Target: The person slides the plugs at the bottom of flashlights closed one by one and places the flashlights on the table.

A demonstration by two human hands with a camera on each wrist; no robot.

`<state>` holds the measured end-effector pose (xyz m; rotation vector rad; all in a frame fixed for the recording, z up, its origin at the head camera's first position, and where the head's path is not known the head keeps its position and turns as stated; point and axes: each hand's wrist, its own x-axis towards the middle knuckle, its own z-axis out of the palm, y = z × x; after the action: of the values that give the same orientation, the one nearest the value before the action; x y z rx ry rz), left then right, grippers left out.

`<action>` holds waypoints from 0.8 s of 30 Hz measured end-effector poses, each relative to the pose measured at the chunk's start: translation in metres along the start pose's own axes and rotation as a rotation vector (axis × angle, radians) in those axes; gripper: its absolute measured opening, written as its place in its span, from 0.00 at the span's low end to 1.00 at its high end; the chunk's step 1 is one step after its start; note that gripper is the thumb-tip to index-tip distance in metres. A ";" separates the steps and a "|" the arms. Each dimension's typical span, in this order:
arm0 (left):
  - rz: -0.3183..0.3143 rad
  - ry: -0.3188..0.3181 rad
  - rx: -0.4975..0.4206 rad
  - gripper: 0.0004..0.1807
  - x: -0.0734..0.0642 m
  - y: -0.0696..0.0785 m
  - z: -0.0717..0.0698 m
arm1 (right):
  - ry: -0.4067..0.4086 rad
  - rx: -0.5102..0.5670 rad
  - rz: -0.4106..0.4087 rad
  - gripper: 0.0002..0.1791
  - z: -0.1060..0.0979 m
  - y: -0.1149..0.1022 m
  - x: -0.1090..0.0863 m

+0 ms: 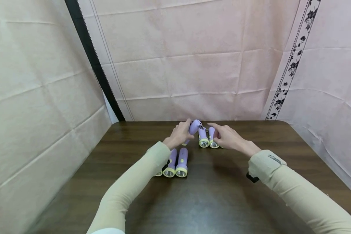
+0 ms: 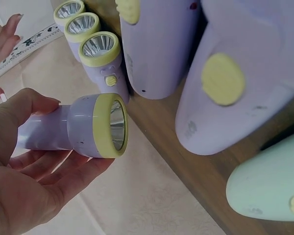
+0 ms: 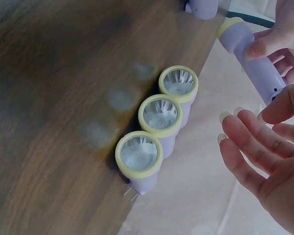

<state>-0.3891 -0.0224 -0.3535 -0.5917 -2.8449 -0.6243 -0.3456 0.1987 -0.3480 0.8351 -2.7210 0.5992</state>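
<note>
My left hand (image 1: 179,134) grips a purple flashlight (image 2: 81,125) with a yellow rim, raised above the table's far side. In the head view metal prongs stick out at its tail. My right hand (image 3: 267,161) is beside that tail, fingers loosely bent and holding nothing; whether the thumb touches the flashlight I cannot tell. Below it stand three lit-looking purple flashlights in a row, including a left one (image 1: 203,138) and a middle one (image 1: 212,138); my right hand partly covers the third in the head view.
A nearer group on the brown wooden table (image 1: 222,201) includes two purple flashlights (image 1: 181,162) and a mint green one (image 2: 264,183), partly behind my left sleeve. Pale cloth (image 1: 178,65) hangs beyond the table's far edge and on both sides.
</note>
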 end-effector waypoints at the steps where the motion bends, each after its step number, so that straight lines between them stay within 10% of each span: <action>1: 0.004 -0.002 -0.001 0.27 -0.001 0.000 0.000 | 0.003 -0.002 -0.005 0.36 0.001 -0.001 0.001; 24: 0.092 0.057 -0.026 0.28 -0.007 -0.001 -0.002 | 0.002 0.061 -0.110 0.39 0.001 -0.014 0.010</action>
<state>-0.3834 -0.0262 -0.3539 -0.6931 -2.7434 -0.6527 -0.3457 0.1826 -0.3414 0.9914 -2.6462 0.6618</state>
